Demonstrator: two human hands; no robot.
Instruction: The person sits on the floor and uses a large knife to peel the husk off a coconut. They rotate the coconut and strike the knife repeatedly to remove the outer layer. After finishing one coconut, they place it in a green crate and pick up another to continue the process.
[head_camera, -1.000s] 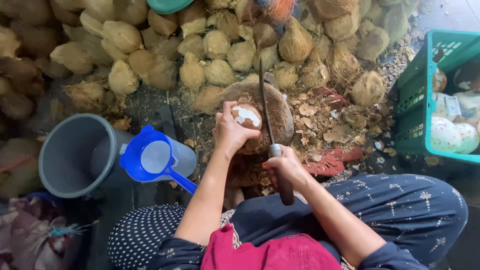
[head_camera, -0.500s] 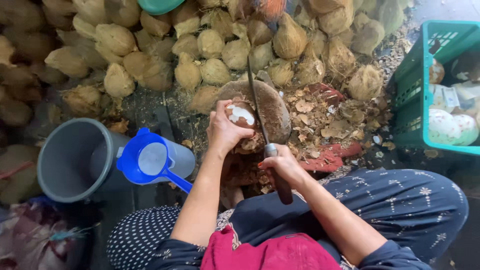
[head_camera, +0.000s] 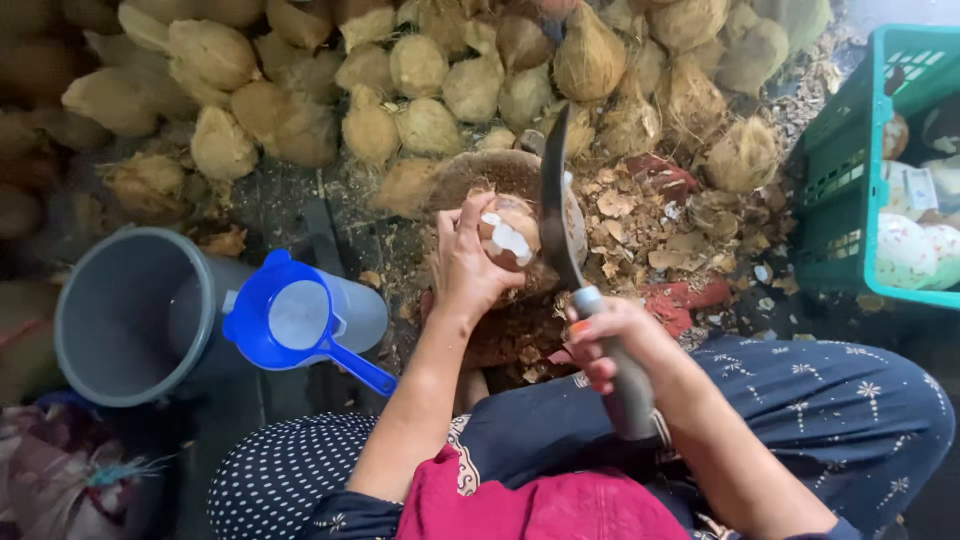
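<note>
My left hand (head_camera: 468, 262) grips a brown coconut (head_camera: 510, 236) with patches of white flesh showing, held on a round wooden chopping block (head_camera: 480, 172). My right hand (head_camera: 608, 335) is closed around the grey handle of a long cleaver (head_camera: 556, 202). Its dark blade stands raised, edge beside the coconut's right side. Both hands work over my lap, which is covered in dark patterned cloth.
A heap of husked coconuts (head_camera: 420, 70) lies behind the block. Shell chips (head_camera: 650, 225) litter the ground to the right. A grey bucket (head_camera: 120, 310) with a blue strainer (head_camera: 295, 320) stands at left. A green crate (head_camera: 860, 170) holding peeled white coconuts stands at right.
The cleaver has swung up from resting on the coconut to a raised position. My left hand has turned the coconut slightly on the block.
</note>
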